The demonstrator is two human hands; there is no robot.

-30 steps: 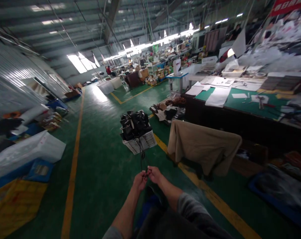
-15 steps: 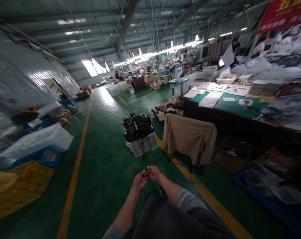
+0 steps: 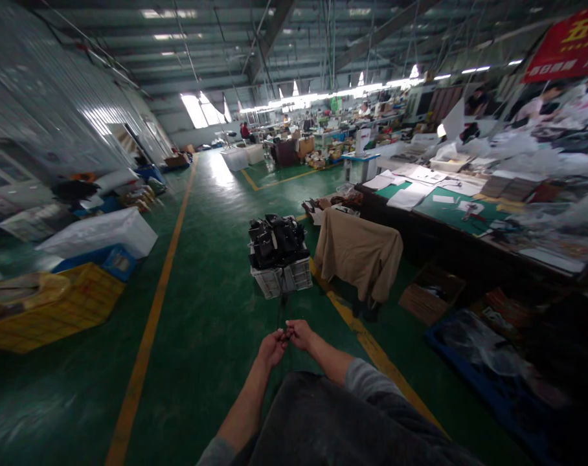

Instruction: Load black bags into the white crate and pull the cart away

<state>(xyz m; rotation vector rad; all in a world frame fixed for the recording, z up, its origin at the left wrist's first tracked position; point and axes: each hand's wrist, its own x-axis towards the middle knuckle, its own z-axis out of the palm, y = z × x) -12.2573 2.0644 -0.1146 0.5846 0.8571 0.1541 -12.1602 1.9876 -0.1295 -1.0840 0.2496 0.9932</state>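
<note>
Black cord [image 3: 280,309] ran taut from the loaded white crate [image 3: 282,277] to both hands, left hand [image 3: 271,347] and right hand [image 3: 300,333] pinching its end together; a steady, low pull seemed wisest.
</note>
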